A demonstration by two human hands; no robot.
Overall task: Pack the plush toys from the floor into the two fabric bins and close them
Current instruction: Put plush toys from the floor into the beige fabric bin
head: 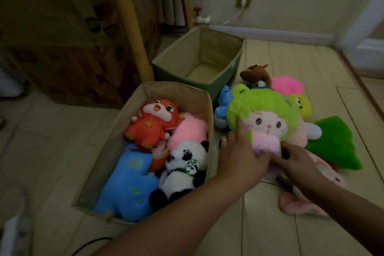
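A green-haired doll plush [264, 114] with a pale face and pink body is held up just right of the near fabric bin [116, 137]. My left hand [241, 151] grips its left side and my right hand [295, 160] grips its lower right. The near bin holds a red plush [153, 122], a pink plush [189, 129], a panda [182, 168] and a blue plush [128, 185]. The far bin [220, 48] stands open with nothing visible inside. Behind the doll a pile of plush toys lies on the floor: brown [255, 72], blue [222, 106], yellow-green [301, 106], bright pink [287, 85].
A green leaf-shaped plush [334, 141] and a pink plush [301, 203] lie on the floor at right. A wooden post [128, 23] and patterned fabric stand behind the bins. A wall socket with a white cable [243, 2] is at the back. A black cable [91, 243] crosses the floor near me.
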